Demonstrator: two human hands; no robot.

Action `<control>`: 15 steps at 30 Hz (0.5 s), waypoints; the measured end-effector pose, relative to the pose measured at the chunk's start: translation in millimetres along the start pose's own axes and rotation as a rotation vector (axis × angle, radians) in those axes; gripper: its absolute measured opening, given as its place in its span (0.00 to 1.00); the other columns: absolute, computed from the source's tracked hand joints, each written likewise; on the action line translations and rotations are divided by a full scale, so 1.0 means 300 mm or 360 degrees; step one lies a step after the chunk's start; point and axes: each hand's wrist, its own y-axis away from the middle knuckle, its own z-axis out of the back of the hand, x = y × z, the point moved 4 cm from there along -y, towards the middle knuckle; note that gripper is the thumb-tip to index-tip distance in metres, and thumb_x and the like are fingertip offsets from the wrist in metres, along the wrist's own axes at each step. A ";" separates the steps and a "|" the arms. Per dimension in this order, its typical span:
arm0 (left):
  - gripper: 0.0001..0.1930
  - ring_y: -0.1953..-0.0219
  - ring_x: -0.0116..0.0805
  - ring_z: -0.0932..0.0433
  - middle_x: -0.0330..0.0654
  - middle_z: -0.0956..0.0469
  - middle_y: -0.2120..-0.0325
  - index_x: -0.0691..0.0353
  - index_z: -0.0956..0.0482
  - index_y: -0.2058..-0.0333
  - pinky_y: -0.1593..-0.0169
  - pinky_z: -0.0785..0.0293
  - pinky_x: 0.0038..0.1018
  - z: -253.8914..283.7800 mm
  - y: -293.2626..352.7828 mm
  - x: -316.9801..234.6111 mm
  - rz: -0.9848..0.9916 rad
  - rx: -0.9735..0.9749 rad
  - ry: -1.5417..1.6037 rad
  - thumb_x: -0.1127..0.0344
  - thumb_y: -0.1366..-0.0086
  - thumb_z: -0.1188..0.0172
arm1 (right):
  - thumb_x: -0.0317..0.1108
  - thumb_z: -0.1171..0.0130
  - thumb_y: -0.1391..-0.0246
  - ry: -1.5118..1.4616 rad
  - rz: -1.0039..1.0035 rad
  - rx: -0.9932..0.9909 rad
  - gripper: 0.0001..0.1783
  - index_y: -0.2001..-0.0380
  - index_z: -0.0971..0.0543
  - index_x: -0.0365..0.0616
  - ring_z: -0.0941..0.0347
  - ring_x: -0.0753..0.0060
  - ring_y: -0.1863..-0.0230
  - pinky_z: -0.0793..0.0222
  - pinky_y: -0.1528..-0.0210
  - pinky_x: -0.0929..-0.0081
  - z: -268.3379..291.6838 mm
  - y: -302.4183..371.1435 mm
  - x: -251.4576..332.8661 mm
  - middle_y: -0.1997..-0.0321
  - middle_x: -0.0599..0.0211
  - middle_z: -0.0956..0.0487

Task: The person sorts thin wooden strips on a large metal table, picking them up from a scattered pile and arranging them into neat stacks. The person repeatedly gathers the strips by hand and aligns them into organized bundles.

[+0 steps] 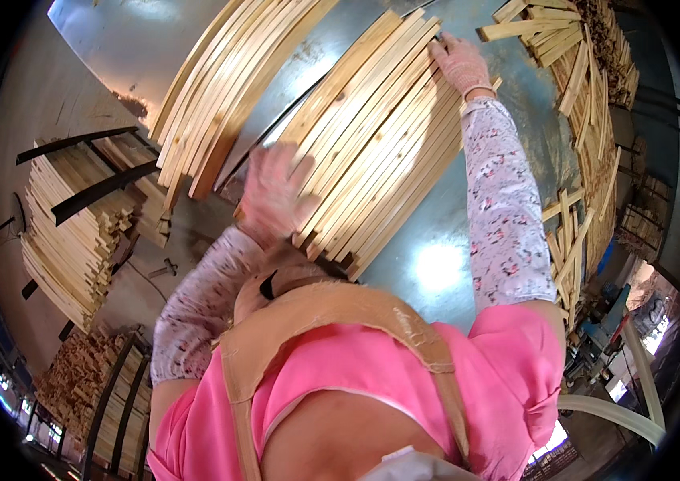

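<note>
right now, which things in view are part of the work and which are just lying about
Likely in the work:
central wooden strips
right hand at their far end
left hand, blurred, nearer

Likely lying about:
loose pieces, upper right
strip stack, far left

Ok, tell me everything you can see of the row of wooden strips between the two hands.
The row of wooden strips is a side-by-side set of long, narrow, pale yellow pieces with some dark knots. It lies slantwise on the shiny blue-grey tabletop, its ends uneven, with dark lines between some strips and bright light across part of it. The right grip is at its far end, fingers at the strip ends; the blurred left grip is spread by the near left side, contact unclear.
</note>
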 end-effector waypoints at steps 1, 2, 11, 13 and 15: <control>0.40 0.27 0.56 0.37 0.52 0.35 0.29 0.57 0.33 0.28 0.24 0.44 0.55 -0.028 0.006 -0.047 0.0019 0.0073 0.0049 0.40 0.32 0.38 | 0.62 0.44 0.32 -0.0089 -0.0023 0.0096 0.34 0.32 0.22 0.55 0.22 0.46 0.35 0.27 0.33 0.52 0.010 -0.023 -0.011 0.39 0.52 0.16; 0.40 0.26 0.55 0.38 0.51 0.36 0.28 0.58 0.33 0.29 0.23 0.44 0.55 -0.034 -0.007 -0.073 0.0096 0.0171 0.0044 0.40 0.31 0.39 | 0.63 0.44 0.33 -0.0181 -0.0055 0.0200 0.36 0.30 0.23 0.56 0.23 0.46 0.33 0.28 0.32 0.53 0.014 -0.032 -0.018 0.37 0.52 0.17; 0.30 0.34 0.52 0.32 0.47 0.30 0.37 0.62 0.26 0.40 0.32 0.35 0.55 -0.028 -0.052 -0.107 0.0255 0.0048 0.0065 0.53 0.37 0.35 | 0.56 0.35 0.37 -0.1287 -0.0374 0.0442 0.39 0.28 0.27 0.50 0.20 0.59 0.36 0.29 0.32 0.64 0.060 -0.090 -0.040 0.36 0.59 0.15; 0.27 0.37 0.51 0.29 0.46 0.27 0.40 0.62 0.23 0.43 0.34 0.32 0.53 -0.014 -0.060 -0.085 0.0302 0.0107 0.0218 0.57 0.38 0.34 | 0.53 0.32 0.37 -0.1455 -0.0384 0.0210 0.40 0.29 0.28 0.43 0.19 0.59 0.40 0.28 0.34 0.67 0.186 -0.045 0.033 0.38 0.55 0.15; 0.22 0.42 0.49 0.24 0.44 0.22 0.44 0.61 0.22 0.47 0.38 0.28 0.49 0.029 -0.076 -0.115 0.0236 -0.0209 0.0178 0.60 0.38 0.33 | 0.54 0.33 0.36 -0.1414 -0.0352 0.0063 0.42 0.27 0.31 0.40 0.19 0.57 0.40 0.26 0.34 0.66 0.345 0.050 0.212 0.39 0.49 0.16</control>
